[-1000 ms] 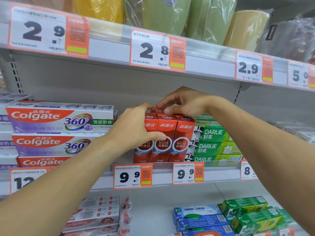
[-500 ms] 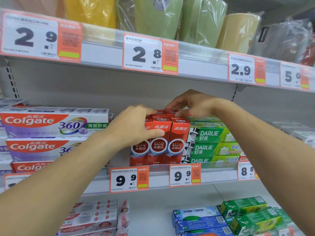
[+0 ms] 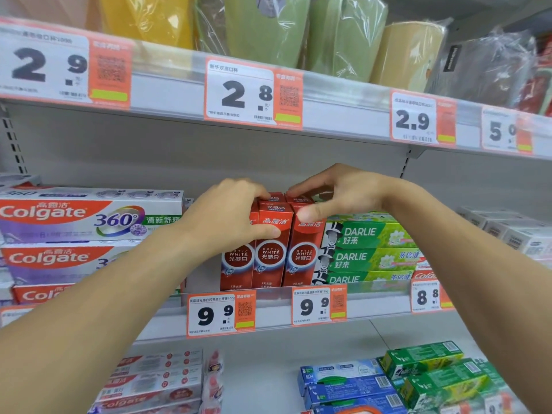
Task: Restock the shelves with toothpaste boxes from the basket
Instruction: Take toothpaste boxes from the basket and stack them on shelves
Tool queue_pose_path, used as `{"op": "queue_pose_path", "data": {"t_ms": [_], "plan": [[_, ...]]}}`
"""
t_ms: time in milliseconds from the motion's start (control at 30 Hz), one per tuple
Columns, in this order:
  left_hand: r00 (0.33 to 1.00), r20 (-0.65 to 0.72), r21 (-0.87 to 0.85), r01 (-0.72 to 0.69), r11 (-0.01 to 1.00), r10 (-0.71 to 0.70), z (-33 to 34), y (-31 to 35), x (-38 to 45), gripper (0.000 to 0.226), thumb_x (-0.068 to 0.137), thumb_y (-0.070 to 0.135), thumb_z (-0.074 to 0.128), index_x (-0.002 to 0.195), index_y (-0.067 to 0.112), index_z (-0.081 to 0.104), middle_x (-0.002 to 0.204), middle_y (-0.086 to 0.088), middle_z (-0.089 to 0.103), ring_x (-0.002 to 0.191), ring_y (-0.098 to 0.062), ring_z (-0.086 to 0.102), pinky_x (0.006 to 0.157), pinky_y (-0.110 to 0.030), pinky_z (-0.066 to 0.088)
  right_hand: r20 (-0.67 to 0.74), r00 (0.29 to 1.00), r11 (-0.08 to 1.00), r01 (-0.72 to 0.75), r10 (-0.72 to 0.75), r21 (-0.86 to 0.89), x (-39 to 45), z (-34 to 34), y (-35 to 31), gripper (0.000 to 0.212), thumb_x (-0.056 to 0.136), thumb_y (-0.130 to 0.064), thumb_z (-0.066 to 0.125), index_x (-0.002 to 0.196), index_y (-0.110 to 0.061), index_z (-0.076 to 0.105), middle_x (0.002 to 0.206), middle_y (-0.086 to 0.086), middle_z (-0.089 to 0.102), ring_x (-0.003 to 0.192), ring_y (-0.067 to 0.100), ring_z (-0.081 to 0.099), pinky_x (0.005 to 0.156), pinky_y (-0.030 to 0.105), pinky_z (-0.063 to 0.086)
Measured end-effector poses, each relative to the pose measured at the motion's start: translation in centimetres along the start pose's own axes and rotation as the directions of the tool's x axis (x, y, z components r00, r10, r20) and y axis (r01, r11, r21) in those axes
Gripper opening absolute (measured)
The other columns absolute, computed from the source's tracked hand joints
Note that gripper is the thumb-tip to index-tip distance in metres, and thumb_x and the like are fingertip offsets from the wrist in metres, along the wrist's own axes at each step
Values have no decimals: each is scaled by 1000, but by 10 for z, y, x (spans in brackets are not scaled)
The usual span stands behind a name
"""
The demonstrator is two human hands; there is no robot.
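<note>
Colgate Optic White boxes (image 3: 270,249): your left hand (image 3: 227,222) and right hand (image 3: 337,195) are gripping them, squaring the upright row at the shelf's front edge (image 3: 274,318).

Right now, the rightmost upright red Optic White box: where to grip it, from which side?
Grip the rightmost red box at its top end, coming from above and the front, pinching front face to top. It stands upright, its right side flush against the green Darlie stack and its left against the middle red box, so the sides are closed off. The right hand is already there.
</note>
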State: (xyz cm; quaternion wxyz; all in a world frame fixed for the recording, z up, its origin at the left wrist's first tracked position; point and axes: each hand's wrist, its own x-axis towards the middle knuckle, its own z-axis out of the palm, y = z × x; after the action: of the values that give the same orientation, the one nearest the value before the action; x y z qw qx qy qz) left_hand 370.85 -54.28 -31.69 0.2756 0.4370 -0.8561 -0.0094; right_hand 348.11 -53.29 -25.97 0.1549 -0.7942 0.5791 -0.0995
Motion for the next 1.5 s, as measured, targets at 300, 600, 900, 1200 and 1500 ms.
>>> {"op": "queue_pose_path", "data": {"t_ms": [300,600,900,1200,1500], "plan": [[995,94,39,17,999,-21,-8,4,-5,86,65,57,83,138,24,52,132,6,55,112,-17,60,90,-33,54,-99,992,994,74,-82,-83,-6,16,7,90,60,-51,88,141,-34,52,143,-20,51,124,-1,49,102,16,39],[987,-142,57,-63,996,71,-21,10,-25,71,78,61,68,136,24,51,136,3,55,126,-17,49,106,-39,41,-407,883,970,178,-233,-168,-30,46,-16,57,82,-53,72,129,-23,64,132,-7,62,120,7,57,102,23,44],[969,-242,182,-12,983,56,-49,-35,-69,55,82,60,58,120,19,62,118,-3,59,117,-25,47,99,-45,38,-400,899,979,123,-178,-161,-11,55,-61,58,93,-58,53,136,-19,55,139,-1,57,127,15,53,108,33,42],[975,-154,494,218,842,-161,-90,-106,-110,87,76,74,54,141,17,41,140,-10,44,134,-34,31,111,-56,22,-261,880,894,306,-396,-327,33,101,-166,81,91,-59,57,153,-16,28,155,6,37,141,23,37,115,37,33],[985,-115,539,172,825,-130,-96,-168,-146,87,71,59,75,144,25,42,140,-9,52,128,-34,45,107,-58,31,-347,846,848,206,-406,-489,56,143,-183,72,89,-45,67,151,-29,33,151,-6,44,131,24,44,107,41,31]]}}
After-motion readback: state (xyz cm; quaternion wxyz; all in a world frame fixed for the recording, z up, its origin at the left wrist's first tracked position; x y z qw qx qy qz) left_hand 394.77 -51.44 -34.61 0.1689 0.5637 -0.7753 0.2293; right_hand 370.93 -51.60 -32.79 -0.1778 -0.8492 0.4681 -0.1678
